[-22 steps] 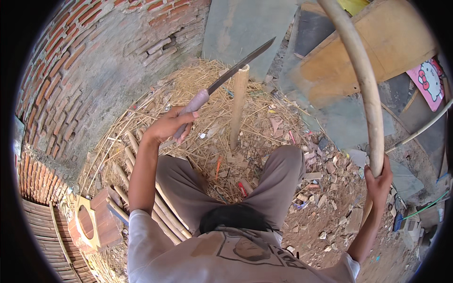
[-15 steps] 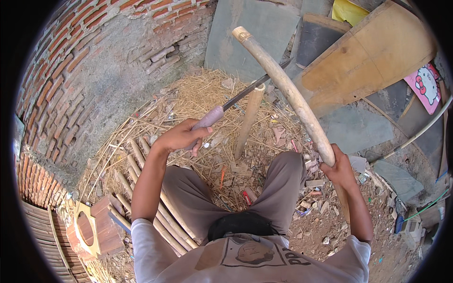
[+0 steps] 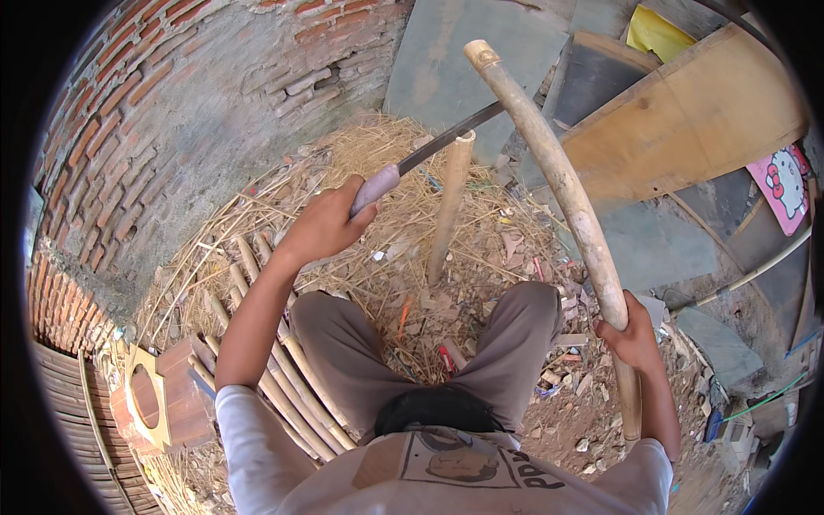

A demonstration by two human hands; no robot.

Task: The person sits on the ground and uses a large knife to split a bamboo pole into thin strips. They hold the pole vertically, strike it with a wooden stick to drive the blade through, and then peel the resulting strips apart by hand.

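My left hand point(image 3: 330, 219) is closed around the pale purple handle of a machete point(image 3: 451, 137). Its dark blade slants up and right to the side of a bamboo pole point(image 3: 558, 167). Where blade and pole meet, I cannot tell whether they touch. My right hand point(image 3: 631, 333) grips this thick, slightly curved pole near its lower part. The pole's cut upper end points away from me, and its lower end lies beside my right forearm. Between the two hands, past my knees, a shorter bamboo post point(image 3: 451, 210) stands upright with a hollow, open top.
Straw and chips point(image 3: 369, 163) litter the ground ahead. Several bamboo poles point(image 3: 296, 390) lie at my left, near a brown wooden box point(image 3: 176, 395). A worn brick wall point(image 3: 197, 103) rises at the left. Boards point(image 3: 687, 112) lean and lie at the far right.
The bamboo pole has shifted right, its upper end rising a little in view. My left hand has lifted with the machete, and the blade tip no longer shows clearly past the pole.
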